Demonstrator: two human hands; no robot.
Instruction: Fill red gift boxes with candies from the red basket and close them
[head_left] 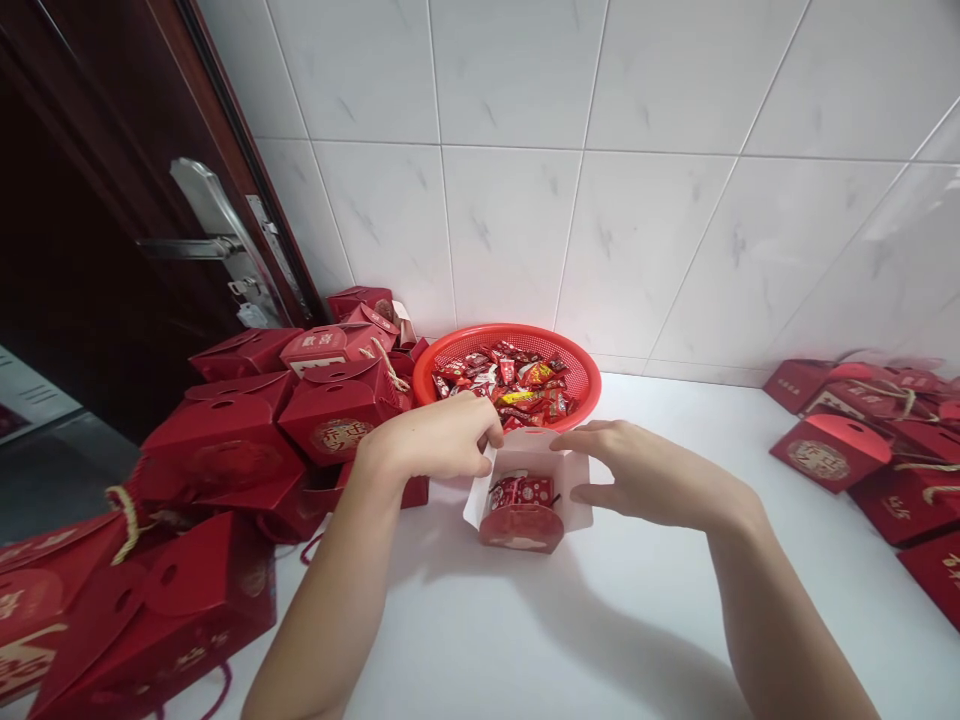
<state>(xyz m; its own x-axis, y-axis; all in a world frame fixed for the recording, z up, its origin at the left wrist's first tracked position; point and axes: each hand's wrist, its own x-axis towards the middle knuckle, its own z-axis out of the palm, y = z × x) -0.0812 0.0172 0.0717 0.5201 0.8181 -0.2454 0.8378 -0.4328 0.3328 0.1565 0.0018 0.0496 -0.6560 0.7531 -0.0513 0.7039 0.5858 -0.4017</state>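
Note:
An open red box [521, 528] with white inner flaps stands on the white table, red wrapped sweets [525, 490] inside it. My left hand [442, 435] is at the box's left side, its fingers bent around the upper edge of the left flap. At the right side my right hand [626, 470] has its thumb and fingers around the edge of the right flap. Just behind the box is a red plastic basket [589, 375] holding many wrapped candies [525, 385].
Closed red boxes [217, 430] are piled on the left, some with rope handles. More red boxes [832, 450] lie at the right edge of the table [465, 640]. A tiled wall [510, 220] rises behind; a dark door [112, 150] with a metal handle is at upper left.

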